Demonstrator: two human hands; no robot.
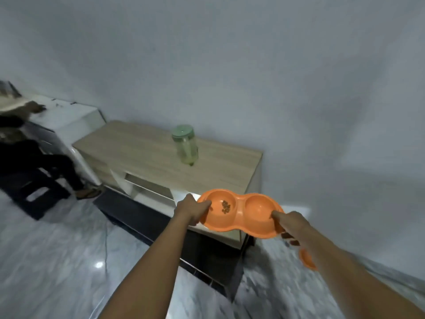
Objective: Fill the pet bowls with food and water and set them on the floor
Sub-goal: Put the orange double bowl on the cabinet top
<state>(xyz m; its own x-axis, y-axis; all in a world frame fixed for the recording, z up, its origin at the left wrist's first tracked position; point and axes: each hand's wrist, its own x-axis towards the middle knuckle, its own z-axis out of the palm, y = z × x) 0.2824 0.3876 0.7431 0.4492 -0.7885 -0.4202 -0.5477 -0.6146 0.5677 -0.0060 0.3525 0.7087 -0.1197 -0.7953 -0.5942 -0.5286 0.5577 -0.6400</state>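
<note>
I hold the double bowl [240, 212] in front of the cabinet [142, 146], my left hand [192, 209] at its left end, my right hand [287, 223] at its right. Kibble [225, 206] lies in the left cup. A jar [185, 145] stands on the cabinet behind.

double bowl [241, 214]: smooth orange plastic. cabinet top [142, 148]: matt wood-grain. jar [186, 147]: clear, with green plastic lid. floor [57, 261]: glossy marble-look.
</note>
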